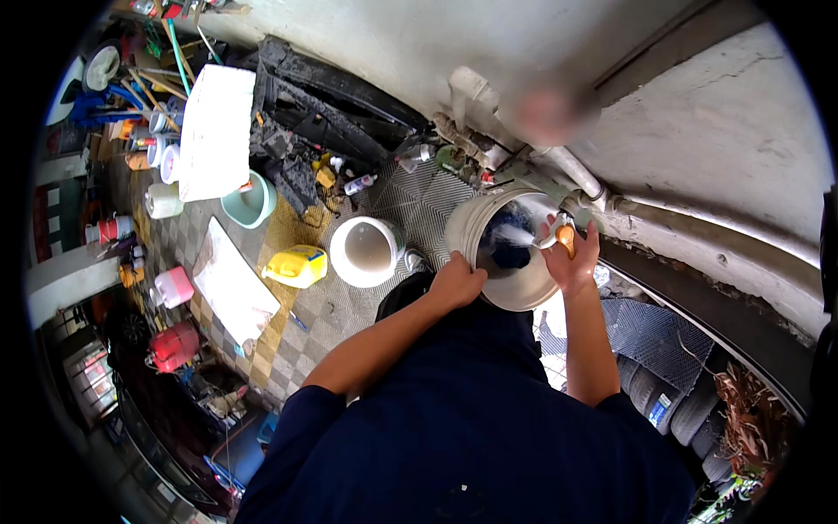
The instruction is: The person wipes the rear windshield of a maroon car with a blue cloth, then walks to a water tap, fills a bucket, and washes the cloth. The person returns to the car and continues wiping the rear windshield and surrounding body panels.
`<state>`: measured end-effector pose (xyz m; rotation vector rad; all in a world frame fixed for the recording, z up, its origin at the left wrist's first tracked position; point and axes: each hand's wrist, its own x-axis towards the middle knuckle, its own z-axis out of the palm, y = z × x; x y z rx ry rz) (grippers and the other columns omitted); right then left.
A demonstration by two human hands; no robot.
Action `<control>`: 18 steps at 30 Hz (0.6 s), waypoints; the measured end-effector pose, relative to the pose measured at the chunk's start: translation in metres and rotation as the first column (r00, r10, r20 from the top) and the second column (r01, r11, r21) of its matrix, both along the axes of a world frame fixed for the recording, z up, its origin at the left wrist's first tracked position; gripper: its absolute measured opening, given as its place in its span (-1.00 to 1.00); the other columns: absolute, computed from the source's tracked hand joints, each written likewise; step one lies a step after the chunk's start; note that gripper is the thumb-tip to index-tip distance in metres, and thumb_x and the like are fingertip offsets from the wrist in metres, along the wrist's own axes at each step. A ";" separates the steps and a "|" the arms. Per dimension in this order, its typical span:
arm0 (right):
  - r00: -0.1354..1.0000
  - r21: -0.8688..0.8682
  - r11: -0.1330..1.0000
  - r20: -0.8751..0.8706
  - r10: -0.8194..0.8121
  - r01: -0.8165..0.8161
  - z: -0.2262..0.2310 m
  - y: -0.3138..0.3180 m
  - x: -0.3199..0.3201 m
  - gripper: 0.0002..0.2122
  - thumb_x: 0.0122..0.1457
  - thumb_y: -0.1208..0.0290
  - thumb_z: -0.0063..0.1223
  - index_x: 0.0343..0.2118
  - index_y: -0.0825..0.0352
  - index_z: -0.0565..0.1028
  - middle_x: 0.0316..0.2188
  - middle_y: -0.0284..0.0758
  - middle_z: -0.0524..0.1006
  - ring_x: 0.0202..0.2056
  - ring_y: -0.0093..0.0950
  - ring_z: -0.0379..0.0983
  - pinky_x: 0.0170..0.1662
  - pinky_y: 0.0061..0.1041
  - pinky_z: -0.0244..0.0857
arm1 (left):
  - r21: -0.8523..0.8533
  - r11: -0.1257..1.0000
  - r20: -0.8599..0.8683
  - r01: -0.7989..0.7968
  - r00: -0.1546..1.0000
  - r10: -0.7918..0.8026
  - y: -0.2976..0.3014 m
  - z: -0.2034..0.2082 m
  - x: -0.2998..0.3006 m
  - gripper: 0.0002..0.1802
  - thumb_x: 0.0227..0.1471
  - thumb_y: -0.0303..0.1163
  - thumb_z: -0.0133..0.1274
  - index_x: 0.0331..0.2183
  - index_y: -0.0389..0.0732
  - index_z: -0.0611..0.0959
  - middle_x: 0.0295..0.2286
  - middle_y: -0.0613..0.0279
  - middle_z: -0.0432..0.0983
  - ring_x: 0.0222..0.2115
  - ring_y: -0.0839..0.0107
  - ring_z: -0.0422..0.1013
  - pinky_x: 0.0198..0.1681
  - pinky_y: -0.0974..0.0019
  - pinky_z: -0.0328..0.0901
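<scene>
A large whitish bucket [464,229] is tilted under a wall tap [566,239] with an orange handle. White water sprays from the tap into the bucket, over a dark blue cloth-like mass [499,248] inside. My left hand [458,281] is closed on the bucket's near left rim. At the tap, my right hand [572,258] has its fingers around the spout and handle. The palm side of that hand partly shows; its exact grip is partly hidden by the tap.
Left of the bucket stand a white bucket [394,234], a yellow jug [297,266] and a teal basin [253,208]. A white sheet [234,284] lies on the checkered floor. Pipes [716,227] run along the right wall; tires [694,409] lie below them. Dark car parts [340,96] lean behind.
</scene>
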<state>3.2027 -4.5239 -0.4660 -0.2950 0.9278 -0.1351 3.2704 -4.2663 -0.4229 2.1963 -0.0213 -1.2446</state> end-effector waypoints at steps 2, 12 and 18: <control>0.968 -0.242 0.967 -0.212 -0.135 0.082 -0.008 0.025 0.007 -0.33 0.37 -0.30 -0.32 0.19 0.25 0.36 0.04 -0.28 0.51 0.09 -0.27 0.38 0.28 -0.12 0.04 | 0.006 0.999 -0.002 -0.041 0.999 0.041 0.007 -0.008 -0.010 -0.32 0.07 -0.12 0.09 -0.10 -0.65 0.42 -0.21 -0.57 0.56 -0.09 -0.36 0.53 0.05 -0.10 0.41; 0.954 -0.348 0.911 -0.116 -0.277 0.222 -0.090 0.019 -0.007 -0.51 0.25 -0.13 -0.04 0.00 0.18 0.53 -0.10 -0.31 0.57 -0.14 -0.36 0.48 -0.10 -0.26 0.34 | -0.073 0.926 -0.049 -0.370 0.929 0.367 0.095 -0.045 -0.056 -0.40 0.13 -0.12 -0.01 -0.31 -0.64 0.58 -0.45 -0.38 0.62 -0.43 -0.12 0.62 -0.28 -0.05 0.51; 0.989 -0.187 0.971 0.050 -0.142 0.149 -0.055 0.037 0.000 -0.49 0.26 -0.05 0.04 -0.02 0.37 0.40 -0.19 -0.20 0.44 -0.15 -0.33 0.36 -0.10 -0.27 0.32 | -0.086 0.802 -0.089 -0.591 0.806 0.585 0.206 -0.055 -0.125 -0.48 0.16 -0.18 -0.06 -0.32 -0.57 0.63 -0.52 -0.32 0.61 -0.50 -0.06 0.62 -0.36 -0.06 0.50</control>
